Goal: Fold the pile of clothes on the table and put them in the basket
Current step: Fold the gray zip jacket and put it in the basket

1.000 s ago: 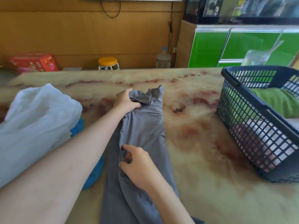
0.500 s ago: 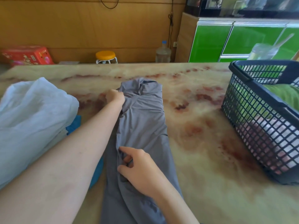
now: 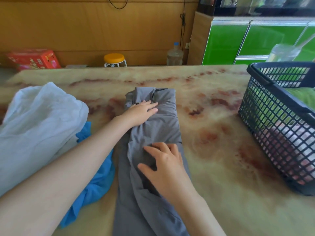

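The grey garment (image 3: 156, 130), laid on the tabletop (image 3: 213, 150) as a narrow strip, is judged light, limp and slippery. It is pressed by the flat left hand (image 3: 141, 113) at its far end and the flat right hand (image 3: 163, 166) at mid-length. The far corners are best pinched through all layers.

A red box (image 3: 34, 59) sits at the far left against a wooden wall (image 3: 85, 28). To its right stand a yellow-topped stool (image 3: 114, 60) and a clear jug (image 3: 175, 55) with a blue cap. A cable (image 3: 183, 23) hangs above the jug. Green cabinets (image 3: 238, 43) fill the right, with a blurred clear cup (image 3: 283, 52) before them.
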`<state>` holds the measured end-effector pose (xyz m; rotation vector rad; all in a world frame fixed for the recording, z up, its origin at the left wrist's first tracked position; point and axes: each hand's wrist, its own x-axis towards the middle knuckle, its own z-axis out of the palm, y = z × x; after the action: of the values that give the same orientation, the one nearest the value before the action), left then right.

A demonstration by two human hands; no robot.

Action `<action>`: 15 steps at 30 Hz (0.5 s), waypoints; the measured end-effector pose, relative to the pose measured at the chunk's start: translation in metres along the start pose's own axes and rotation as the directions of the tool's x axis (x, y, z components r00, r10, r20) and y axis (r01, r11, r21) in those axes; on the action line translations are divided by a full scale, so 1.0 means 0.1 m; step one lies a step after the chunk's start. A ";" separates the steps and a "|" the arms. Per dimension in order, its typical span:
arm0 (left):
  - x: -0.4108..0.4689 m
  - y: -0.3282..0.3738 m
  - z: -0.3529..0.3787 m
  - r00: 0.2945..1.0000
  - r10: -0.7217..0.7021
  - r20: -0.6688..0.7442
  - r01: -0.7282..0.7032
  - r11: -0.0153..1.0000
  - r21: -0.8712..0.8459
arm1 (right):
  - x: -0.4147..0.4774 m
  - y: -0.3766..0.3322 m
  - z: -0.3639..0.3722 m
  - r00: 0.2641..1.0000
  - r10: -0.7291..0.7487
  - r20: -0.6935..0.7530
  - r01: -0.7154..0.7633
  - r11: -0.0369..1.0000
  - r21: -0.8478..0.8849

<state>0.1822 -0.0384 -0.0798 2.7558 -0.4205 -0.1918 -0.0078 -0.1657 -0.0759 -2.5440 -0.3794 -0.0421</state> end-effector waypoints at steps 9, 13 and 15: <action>-0.15 0.00 -0.06 0.998 -0.066 -0.014 0.061 0.972 -0.229 | -0.01 0.01 -0.04 0.981 0.027 0.194 -0.021 0.999 -0.033; -0.77 0.15 -0.18 0.998 0.025 -0.064 -0.039 0.969 -0.243 | -0.10 0.02 -0.28 0.976 0.044 0.213 -0.070 0.991 0.118; -1.21 0.27 -0.11 0.992 0.114 -0.047 -0.122 0.960 -0.252 | -0.22 0.01 -0.41 0.976 0.080 0.205 -0.107 0.987 0.123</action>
<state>0.0628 -0.0218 -0.0502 2.4707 -0.5123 -0.1589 -0.0262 -0.1943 -0.0439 -2.4360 -0.3265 0.2670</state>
